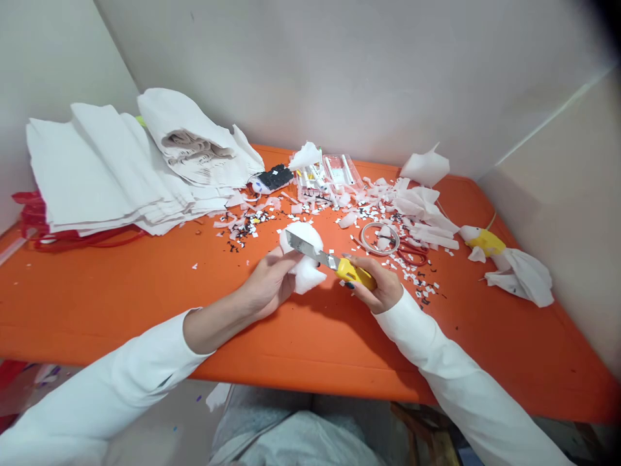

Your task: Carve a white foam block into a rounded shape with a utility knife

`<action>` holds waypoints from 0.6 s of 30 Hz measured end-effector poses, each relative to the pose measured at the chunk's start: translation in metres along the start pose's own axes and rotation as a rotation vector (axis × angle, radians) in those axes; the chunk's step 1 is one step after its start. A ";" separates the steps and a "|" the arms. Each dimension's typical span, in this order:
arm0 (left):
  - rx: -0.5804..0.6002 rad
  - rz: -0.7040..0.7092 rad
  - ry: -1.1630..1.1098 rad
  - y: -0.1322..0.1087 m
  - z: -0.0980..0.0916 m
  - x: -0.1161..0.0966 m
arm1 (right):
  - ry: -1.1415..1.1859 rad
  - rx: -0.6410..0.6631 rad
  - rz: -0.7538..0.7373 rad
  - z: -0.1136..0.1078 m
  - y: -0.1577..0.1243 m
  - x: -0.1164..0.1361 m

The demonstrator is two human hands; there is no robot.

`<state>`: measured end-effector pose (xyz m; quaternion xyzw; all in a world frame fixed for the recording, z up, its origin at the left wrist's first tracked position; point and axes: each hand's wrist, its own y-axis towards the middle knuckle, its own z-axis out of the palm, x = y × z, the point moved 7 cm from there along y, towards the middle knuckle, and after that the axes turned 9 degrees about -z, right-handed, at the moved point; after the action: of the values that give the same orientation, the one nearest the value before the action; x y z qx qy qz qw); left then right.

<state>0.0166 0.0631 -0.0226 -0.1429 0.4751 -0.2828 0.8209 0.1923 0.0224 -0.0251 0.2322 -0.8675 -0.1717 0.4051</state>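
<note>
**Both hands engaged: lump held left, knife held right**

The left hand (264, 285) is closed around a white, soft, foam-like lump (306, 277) and holds it just above the orange worktop (145, 291), near the middle of the front half. The thumb lies along the near side of the lump. The other fingers are behind it and cannot be checked.

The right hand (381, 288) is curled tight around the handle of a yellow-handled utility knife (356, 273). The metal blade is extended and runs up and left across the top of the lump. Whether the edge has entered the material or only rests on it cannot be told.

Around the hands:
- A ring of clear tape (380, 237) lies just beyond the right hand.
- Red-handled scissors (412, 254) sit beside the ring, partly buried under white paper scraps (369, 210).
- A clear plastic box (330, 175) stands at the back. Its contents are too small to make out.
- A stack of white folded sheets (107, 175) occupies the left rear, with red straps (33, 217) showing beneath it.
- A yellow object (486, 242) at the right is half wrapped in white paper and cannot be identified.

Both white sleeves are cut off at the lower edge.
</note>
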 end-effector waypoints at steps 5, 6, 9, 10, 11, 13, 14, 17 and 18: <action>-0.003 -0.008 -0.029 -0.001 0.000 0.001 | -0.024 -0.010 -0.019 0.000 0.002 0.005; -0.007 -0.011 -0.034 -0.001 -0.001 0.001 | -0.021 -0.011 -0.014 0.000 0.002 0.004; -0.007 -0.011 -0.032 -0.001 -0.001 0.001 | -0.006 -0.017 0.001 0.000 0.001 0.001; 0.006 -0.009 -0.028 -0.001 0.000 0.001 | -0.002 -0.016 -0.005 0.000 0.001 0.001; 0.024 -0.006 -0.026 -0.001 0.001 0.000 | 0.002 -0.013 -0.017 0.001 0.001 0.001; 0.052 0.002 -0.031 -0.001 0.003 -0.001 | 0.009 -0.009 -0.027 0.001 0.001 0.001; 0.058 0.005 -0.035 -0.001 0.003 -0.002 | 0.014 -0.012 -0.022 0.001 0.001 0.000; 0.063 0.014 -0.033 -0.001 0.003 -0.003 | 0.027 -0.031 0.011 0.000 -0.001 -0.004; 0.065 0.013 -0.026 -0.001 0.002 -0.003 | 0.032 -0.029 0.010 0.000 -0.001 -0.005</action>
<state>0.0171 0.0634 -0.0189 -0.1166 0.4556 -0.2910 0.8331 0.1952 0.0242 -0.0285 0.2250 -0.8593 -0.1785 0.4232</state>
